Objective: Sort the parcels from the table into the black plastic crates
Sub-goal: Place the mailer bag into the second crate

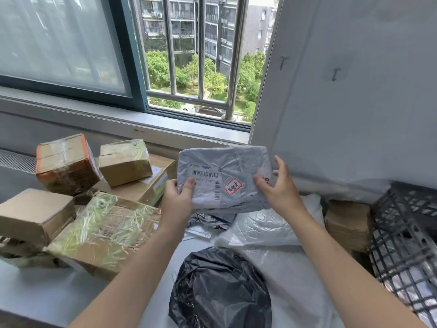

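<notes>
Nearest to us lay a crumpled black bag parcel [220, 287] on the grey table [47, 292], both forearms reaching out past it on either side. Just beyond it were white plastic parcels [262, 228], soft and wrinkled, and to their right a black plastic crate [402, 235] stood at the table's edge, its lattice wall tilted toward us with something pale showing through the gaps. Between the white parcels and the crate we saw a stack of brown cartons [347, 223]. On the left a flat taped box [106, 230] shone under clear tape, with a plain cardboard box [35, 214] beside it. Above the middle of the table, clear of everything beneath, the grey mailer [224, 176] was held up facing us, its barcode label and a small red-bordered sticker showing. The left hand [179, 197] pinched its lower left corner, thumb on the front and fingers behind. The right hand [281, 188] met the right edge with the thumb laid on the front while its fingers were spread loose and uncurled past the edge, a light touch rather than a clasp. Under the mailer lay a small dark shiny packet [210, 221]. Farther back on the left were an orange-edged box [66, 164] and a smaller brown box [125, 162] resting on a wide flat carton [146, 188]. Behind them ran the window sill [94, 117], then the barred window [201, 55] with trees and apartment blocks outside.
</notes>
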The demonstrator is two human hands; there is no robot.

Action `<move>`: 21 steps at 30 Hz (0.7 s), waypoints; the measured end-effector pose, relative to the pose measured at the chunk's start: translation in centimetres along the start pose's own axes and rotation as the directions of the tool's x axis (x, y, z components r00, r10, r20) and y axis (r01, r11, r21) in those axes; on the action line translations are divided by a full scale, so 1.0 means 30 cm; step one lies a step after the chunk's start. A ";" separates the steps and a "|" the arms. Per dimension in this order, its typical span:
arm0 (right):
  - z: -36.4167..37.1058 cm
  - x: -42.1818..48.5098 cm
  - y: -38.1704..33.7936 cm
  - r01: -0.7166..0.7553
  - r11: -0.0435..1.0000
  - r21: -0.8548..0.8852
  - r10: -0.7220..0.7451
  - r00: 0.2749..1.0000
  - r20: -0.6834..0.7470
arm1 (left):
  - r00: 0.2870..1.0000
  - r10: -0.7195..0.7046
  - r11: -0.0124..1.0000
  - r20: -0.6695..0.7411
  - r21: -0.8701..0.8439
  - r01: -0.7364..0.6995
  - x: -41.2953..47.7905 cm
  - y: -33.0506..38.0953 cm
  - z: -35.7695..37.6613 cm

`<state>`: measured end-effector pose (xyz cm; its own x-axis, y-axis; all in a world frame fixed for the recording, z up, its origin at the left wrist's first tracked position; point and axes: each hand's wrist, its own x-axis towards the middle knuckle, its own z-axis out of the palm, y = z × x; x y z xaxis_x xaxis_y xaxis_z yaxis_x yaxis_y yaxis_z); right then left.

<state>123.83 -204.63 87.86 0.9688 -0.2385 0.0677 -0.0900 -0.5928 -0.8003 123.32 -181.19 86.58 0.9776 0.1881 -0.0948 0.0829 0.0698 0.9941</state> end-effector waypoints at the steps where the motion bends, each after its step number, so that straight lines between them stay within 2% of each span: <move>1: 0.000 -0.003 -0.001 -0.022 0.999 0.029 0.023 1.000 -0.006 | 1.000 0.010 1.000 -0.005 0.008 -0.010 -0.006 0.006 0.006; 5: -0.001 -0.007 -0.007 0.007 0.998 0.063 0.000 0.994 -0.106 | 0.999 0.039 0.997 0.028 0.071 -0.041 -0.022 0.026 0.020; 10: -0.032 -0.019 -0.019 0.102 0.988 0.116 -0.088 0.988 -0.123 | 0.995 0.066 0.995 0.069 0.066 -0.071 -0.042 0.060 -0.002; 14: -0.057 -0.026 -0.038 0.153 0.987 0.039 -0.145 0.975 -0.167 | 0.994 0.070 0.996 0.089 0.055 -0.075 -0.063 0.086 -0.020; 21: -0.069 -0.037 -0.086 0.138 0.970 -0.198 -0.176 0.966 -0.188 | 0.984 0.116 0.992 0.132 0.040 -0.123 -0.104 0.127 -0.015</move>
<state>122.51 -204.42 91.09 0.9084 -0.2712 0.3182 0.0003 -0.7606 -0.6492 120.49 -181.06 90.65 0.9975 0.0638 0.0293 -0.0298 0.0072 0.9995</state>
